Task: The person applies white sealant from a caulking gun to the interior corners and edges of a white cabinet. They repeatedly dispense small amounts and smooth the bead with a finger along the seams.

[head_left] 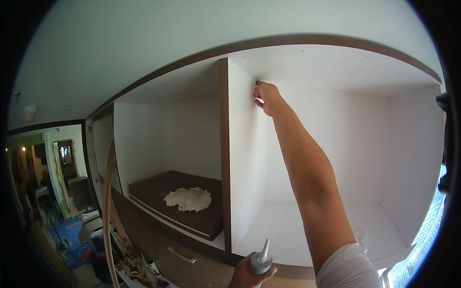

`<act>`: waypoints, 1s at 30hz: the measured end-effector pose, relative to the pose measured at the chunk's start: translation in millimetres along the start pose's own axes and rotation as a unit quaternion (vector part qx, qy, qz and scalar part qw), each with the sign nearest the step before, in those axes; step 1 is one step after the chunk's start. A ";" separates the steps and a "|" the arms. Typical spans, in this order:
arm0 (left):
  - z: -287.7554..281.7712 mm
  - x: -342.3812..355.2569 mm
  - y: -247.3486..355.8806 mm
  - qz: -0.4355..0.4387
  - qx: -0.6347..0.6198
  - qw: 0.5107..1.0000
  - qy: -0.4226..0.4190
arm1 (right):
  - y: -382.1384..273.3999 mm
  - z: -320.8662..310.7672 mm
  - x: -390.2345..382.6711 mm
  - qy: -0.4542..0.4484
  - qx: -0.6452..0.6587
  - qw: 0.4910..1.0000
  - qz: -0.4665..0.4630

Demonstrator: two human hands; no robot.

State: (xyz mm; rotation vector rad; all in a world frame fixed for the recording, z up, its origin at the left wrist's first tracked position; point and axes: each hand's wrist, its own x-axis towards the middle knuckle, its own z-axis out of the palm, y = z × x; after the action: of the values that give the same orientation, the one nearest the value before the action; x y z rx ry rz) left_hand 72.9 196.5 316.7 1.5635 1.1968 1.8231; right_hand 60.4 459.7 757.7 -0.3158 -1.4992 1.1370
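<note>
My right hand [266, 97] is raised into the white cabinet compartment, its fingers curled. Their tips meet the inner face of the upright divider panel [241, 144], close below the compartment's top. Whether a small thing is in those fingers is too fine to make out. Low in the view, my left hand [246, 277] grips a grey sealant tube [260, 265] with a pale tapered nozzle pointing up. The tube's lower part runs out of view.
In the left compartment, a crumpled white cloth [188, 199] lies on a dark brown board [158, 188]. A long wooden strip [107, 211] stands upright left of the cabinet. Tools [139, 271] clutter a surface at lower left. Blue sheeting [72, 240] covers floor beyond.
</note>
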 end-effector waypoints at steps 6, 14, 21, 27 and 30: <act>7.1 -1.7 -11.1 0.007 0.007 1.000 0.024 | -35.4 4.4 -51.7 -0.134 0.037 0.989 -0.057; -0.8 -1.7 -15.2 -0.033 0.031 0.999 -0.025 | -34.2 -62.6 -195.8 -0.211 0.042 0.973 -0.085; 9.5 -1.9 16.2 0.008 -0.038 0.999 0.034 | 50.2 -175.5 -422.8 -0.322 0.115 0.935 -0.096; 19.3 -10.4 83.4 0.084 -0.131 0.986 0.053 | 201.6 -227.0 -596.3 -0.455 -0.001 0.841 0.293; 34.1 -18.9 102.3 0.094 -0.176 0.978 0.055 | 280.0 -213.3 -634.1 -0.195 0.195 0.906 0.322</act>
State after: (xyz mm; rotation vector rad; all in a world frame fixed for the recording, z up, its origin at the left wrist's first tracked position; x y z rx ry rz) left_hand 129.7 139.2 390.7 1.4250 0.7330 2.1295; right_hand 324.2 230.4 122.3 -0.3279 -1.4968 2.0976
